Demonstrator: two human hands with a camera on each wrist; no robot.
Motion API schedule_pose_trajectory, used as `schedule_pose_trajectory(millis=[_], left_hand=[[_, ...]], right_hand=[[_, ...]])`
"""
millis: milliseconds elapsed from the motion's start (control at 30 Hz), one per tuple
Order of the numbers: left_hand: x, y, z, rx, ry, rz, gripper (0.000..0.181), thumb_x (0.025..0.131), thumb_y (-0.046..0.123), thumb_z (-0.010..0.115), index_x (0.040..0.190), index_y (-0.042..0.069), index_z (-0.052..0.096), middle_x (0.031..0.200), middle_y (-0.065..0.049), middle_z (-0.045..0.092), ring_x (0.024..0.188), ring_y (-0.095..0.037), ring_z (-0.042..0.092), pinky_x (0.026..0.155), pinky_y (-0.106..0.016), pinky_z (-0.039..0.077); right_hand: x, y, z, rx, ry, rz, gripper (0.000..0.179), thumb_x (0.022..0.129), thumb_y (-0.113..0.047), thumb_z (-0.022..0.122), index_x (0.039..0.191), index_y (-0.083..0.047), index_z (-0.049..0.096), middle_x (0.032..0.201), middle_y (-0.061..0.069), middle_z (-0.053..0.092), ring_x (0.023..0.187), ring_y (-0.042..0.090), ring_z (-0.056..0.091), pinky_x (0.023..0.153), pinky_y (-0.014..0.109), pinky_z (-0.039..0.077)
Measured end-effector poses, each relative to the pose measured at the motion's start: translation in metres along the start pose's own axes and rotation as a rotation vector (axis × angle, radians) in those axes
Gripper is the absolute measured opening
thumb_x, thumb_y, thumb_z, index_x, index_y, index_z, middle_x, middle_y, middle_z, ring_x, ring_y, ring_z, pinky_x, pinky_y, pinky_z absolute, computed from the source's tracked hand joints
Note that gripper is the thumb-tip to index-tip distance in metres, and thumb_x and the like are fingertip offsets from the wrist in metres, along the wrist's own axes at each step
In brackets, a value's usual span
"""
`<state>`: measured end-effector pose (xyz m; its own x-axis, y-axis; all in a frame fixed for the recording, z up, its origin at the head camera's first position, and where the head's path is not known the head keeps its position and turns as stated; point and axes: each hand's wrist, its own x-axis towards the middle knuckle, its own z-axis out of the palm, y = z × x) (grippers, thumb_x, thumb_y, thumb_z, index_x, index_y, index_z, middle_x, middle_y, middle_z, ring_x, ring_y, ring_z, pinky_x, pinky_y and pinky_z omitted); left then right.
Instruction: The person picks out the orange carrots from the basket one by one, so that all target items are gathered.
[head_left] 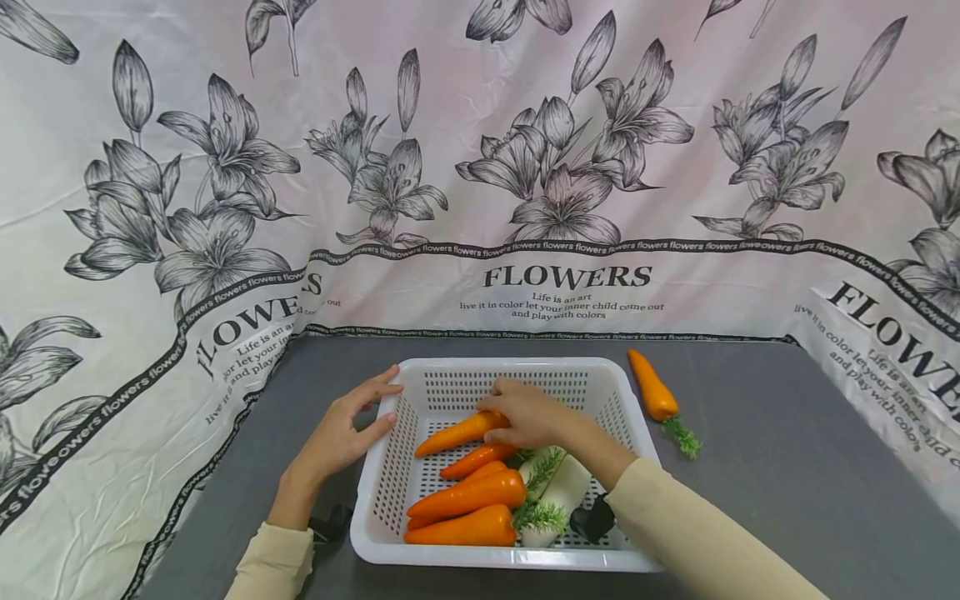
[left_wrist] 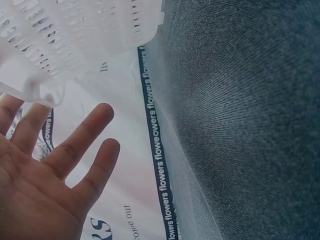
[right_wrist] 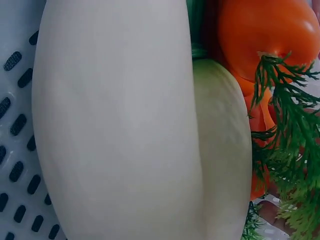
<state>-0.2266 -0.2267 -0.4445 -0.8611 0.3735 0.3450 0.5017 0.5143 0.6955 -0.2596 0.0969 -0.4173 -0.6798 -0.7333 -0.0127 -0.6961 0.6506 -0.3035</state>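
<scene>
A white perforated plastic basket (head_left: 510,557) holds several orange carrots, some with green tops. My right hand (head_left: 528,414) is inside it, gripping a carrot (head_left: 457,435) by its thick end; the tip points left. Below that lie another carrot (head_left: 480,458) and several more, including a thick carrot (head_left: 468,493). White radishes (head_left: 567,487) lie to their right; a large white radish (right_wrist: 117,120) fills much of the right wrist view. My left hand (head_left: 343,433) rests against the basket's left rim, its fingers (left_wrist: 82,135) spread and fairly straight in the left wrist view.
One carrot (head_left: 652,387) with a green top lies outside the basket, at its right back corner, on the dark grey table (head_left: 750,433). A flower-printed cloth (head_left: 420,292) hangs behind and along both sides. A black object (head_left: 592,521) sits near my right wrist.
</scene>
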Motion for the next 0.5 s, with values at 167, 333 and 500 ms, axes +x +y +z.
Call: schedule_pose_trajectory(millis=[167,333,500], left_hand=[[-0.0004,-0.0007,0.0003,0.000,0.003,-0.001,0.041,0.098,0.022,0.064,0.138,0.016,0.062,0.162,-0.003,0.042,0.128,-0.032,0.058,0.096,-0.060,0.047],[-0.0008,-0.0024,0.0003,0.002,0.003,0.000,0.041,0.098,0.022,0.064,0.139,0.016,0.061,0.163,-0.002,0.042,0.128,-0.032,0.058,0.097,-0.061,0.046],[-0.0002,-0.0034,0.0002,0.004,-0.001,-0.002,0.041,0.098,0.022,0.063,0.139,0.017,0.061,0.163,-0.001,0.041,0.128,-0.031,0.058,0.097,-0.059,0.046]], right_hand=[[-0.0001,-0.0008,0.0009,0.013,-0.017,-0.004,0.042,0.094,-0.030,0.072,0.131,-0.010,0.066,0.126,0.008,0.063,0.110,0.022,0.054,0.096,0.041,0.047],[0.0004,0.0016,0.0005,0.056,-0.033,-0.014,0.043,0.094,-0.027,0.071,0.133,-0.011,0.063,0.135,0.007,0.065,0.125,0.029,0.055,0.109,0.050,0.042],[-0.0013,0.0054,-0.0012,0.112,-0.031,-0.009,0.051,0.090,-0.024,0.076,0.137,-0.009,0.062,0.139,0.010,0.062,0.131,0.031,0.055,0.113,0.051,0.041]])
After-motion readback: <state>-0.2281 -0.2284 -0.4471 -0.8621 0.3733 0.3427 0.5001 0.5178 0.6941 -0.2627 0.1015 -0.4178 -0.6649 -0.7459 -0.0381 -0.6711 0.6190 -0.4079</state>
